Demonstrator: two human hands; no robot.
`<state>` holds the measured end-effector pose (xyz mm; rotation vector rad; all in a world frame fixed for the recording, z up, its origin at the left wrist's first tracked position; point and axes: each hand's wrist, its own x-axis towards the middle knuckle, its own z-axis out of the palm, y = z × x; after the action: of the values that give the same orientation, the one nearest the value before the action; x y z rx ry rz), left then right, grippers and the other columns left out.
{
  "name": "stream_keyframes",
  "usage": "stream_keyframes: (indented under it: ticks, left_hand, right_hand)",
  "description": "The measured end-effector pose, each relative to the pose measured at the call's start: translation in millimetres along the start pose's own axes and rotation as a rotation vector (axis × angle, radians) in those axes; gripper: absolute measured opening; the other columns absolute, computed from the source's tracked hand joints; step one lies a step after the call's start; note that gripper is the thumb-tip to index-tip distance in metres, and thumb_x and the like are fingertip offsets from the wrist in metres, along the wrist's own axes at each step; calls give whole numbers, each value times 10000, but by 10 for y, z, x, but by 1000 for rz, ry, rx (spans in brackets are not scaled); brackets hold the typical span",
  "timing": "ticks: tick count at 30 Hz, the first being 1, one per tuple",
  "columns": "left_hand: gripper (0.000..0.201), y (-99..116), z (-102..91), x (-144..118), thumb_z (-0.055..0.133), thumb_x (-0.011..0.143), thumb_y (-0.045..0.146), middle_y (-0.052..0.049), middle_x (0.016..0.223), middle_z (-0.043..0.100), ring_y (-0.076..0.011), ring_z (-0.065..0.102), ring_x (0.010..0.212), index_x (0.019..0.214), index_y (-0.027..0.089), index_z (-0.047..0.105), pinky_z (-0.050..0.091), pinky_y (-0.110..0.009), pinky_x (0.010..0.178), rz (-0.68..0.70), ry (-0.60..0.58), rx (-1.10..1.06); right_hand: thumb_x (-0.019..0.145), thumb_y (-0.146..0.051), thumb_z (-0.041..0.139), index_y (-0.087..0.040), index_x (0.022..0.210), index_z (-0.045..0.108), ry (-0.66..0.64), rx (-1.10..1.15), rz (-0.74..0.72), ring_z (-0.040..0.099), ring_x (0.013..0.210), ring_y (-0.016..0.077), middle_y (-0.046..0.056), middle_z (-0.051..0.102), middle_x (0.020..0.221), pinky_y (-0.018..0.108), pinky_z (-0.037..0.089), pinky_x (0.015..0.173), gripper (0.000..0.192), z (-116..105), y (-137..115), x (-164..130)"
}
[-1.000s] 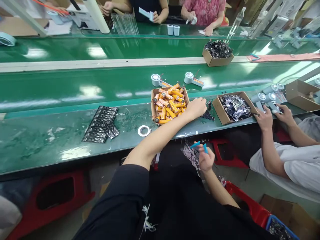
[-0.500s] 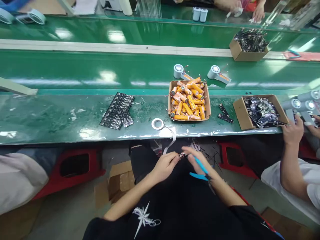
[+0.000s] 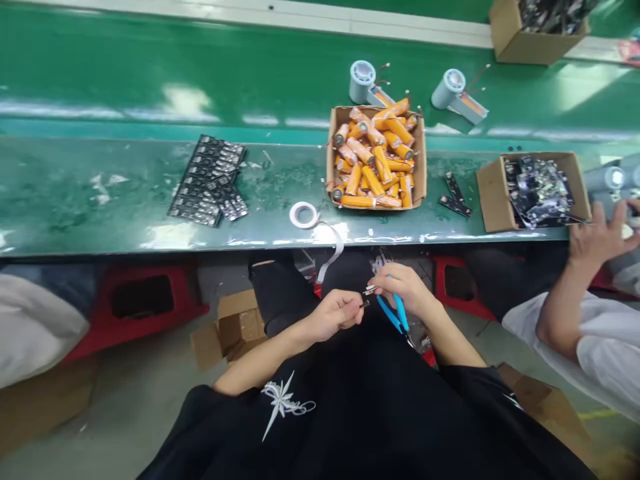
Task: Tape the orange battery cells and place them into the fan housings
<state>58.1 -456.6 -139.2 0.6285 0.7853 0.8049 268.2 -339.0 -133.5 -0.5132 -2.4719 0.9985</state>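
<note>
1. Head view, the hands: both are held together over the lap, near the table [image 3: 150,233] edge. The left hand [image 3: 336,313] is pinched shut on a small dark part [image 3: 369,291]; too small to tell just what it is. The right hand [image 3: 404,288] meets it at the same part, fingers closed, with blue-handled cutters [image 3: 395,315] gripped in the palm, handles hanging down.

2. Head view, the table: a cardboard box of orange cells [image 3: 376,160] stands far of the hands, a roll of white tape [image 3: 304,215] just left of it with its loose end trailing over the edge. Black strips [image 3: 207,190] lie further left. A second box of dark parts [image 3: 535,190] stands to the right, by a co-worker's hand [image 3: 597,233].

3. Doing it well, as I judge: keep the part pinched steady in the left fingertips, and keep the cutter's tips away from the fingers.
</note>
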Motion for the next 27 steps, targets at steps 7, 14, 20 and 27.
stream_keyframes:
  ticks: [7,14,20,27]
  left_hand:
    - [442,-130,323,844,447,1127,496,-113,1044,793,-232,736,972,1172,184,757,568,-353,932,118,-260,999]
    - [286,394,748,1904,483,1122,265,-106,1035,793,-237,748,979,1154,175,752,568,-345,876,526,-353,1807]
    - [564,1312,798,2926,728,1001,337,-213,1600,574,-404,429,1557,1499,96,620,316,-547,1294,590,-185,2091]
    - [249,1466,612,3069,534,1024,122,-162,1197,699,-265,682,1085,1157,125,745,523,-367,925,528,-325,2180]
  right_hand:
    - [1167,-509,458,-238,1011,775,565,-261,356,760,830,250,91,779,883,387,623,791,445,-545,165,-557]
    - [1107,-669,532,-181,1086,752,1034,-241,672,742,670,206,41,765,782,315,627,670,536,-720,156,-977]
    - [1131,-711,411,-142,1180,750,1082,-525,625,770,935,270,132,790,968,449,636,961,664,-1635,448,-897]
    - [1159,-665,271,-192,1343,694,1136,-763,470,644,1357,340,174,712,1352,609,493,1192,661,-1851,655,-982]
